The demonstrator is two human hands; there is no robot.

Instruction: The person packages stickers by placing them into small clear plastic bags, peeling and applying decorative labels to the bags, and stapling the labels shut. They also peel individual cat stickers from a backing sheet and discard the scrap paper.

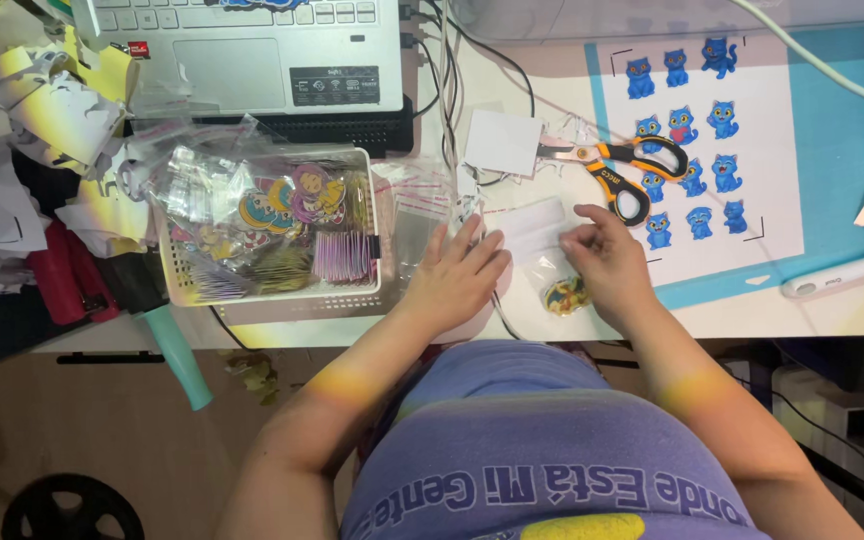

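My left hand [457, 275] lies flat on the white desk, fingers spread, pressing the left end of a small clear plastic bag [542, 262]. My right hand [607, 260] rests on the bag's right side, fingertips curled on its top edge. Inside the bag a round colourful sticker [562, 297] shows by my right wrist. A white strip [530, 218] lies just above the bag, between both hands.
Orange-handled scissors [617, 165] lie above my right hand. A sheet of blue cat stickers [697, 130] sits on a blue mat at right. A white basket [277, 292] of bagged stickers stands at left, below a laptop [252, 50]. Cables [444, 90] run down the middle.
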